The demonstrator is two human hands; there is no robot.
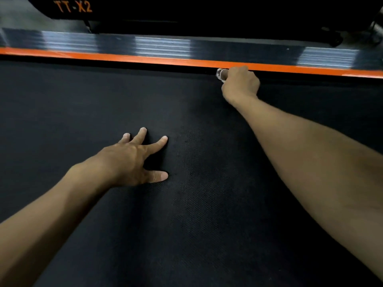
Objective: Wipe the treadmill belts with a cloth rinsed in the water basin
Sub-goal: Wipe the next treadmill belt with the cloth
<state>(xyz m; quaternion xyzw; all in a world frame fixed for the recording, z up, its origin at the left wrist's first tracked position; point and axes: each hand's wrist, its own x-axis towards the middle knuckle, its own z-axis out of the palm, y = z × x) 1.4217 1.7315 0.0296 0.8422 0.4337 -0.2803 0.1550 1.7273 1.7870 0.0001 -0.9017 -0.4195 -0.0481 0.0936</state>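
The black textured treadmill belt (186, 204) fills most of the view. My left hand (136, 160) rests flat on the belt with its fingers spread, holding nothing. My right hand (240, 83) reaches to the belt's far edge, where it grips a small bunched pale cloth (221, 75). Only a bit of the cloth shows beyond the fingers, pressed where the belt meets the orange stripe. The water basin is out of view.
An orange stripe (145, 58) runs along the far side of the belt, with a ribbed grey-black side rail (161, 45) behind it. Beyond stands a dark machine body marked TT-X2 (72, 6).
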